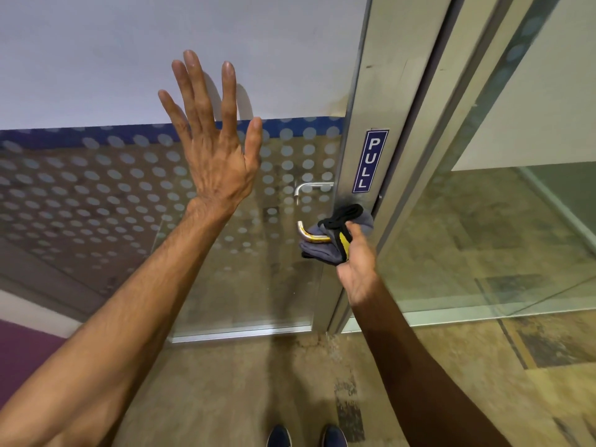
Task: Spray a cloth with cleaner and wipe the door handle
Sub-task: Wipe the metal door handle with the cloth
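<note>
Left hand (214, 150) splayed flat on glass door (96, 195) – right hand (356, 262) grips cloth (322, 251) round handle (304, 232)

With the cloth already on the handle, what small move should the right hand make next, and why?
Probably slide the cloth leftward along the door handle: the right hand holds it near the frame, the curved end is uncovered, and the left hand is flat against the glass door.

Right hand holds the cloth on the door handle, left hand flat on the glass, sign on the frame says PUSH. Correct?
One error: the sign reads PULL, not PUSH, per the head view. The rest holds: right hand presses the cloth on the door handle, left hand flat on the glass.
</note>
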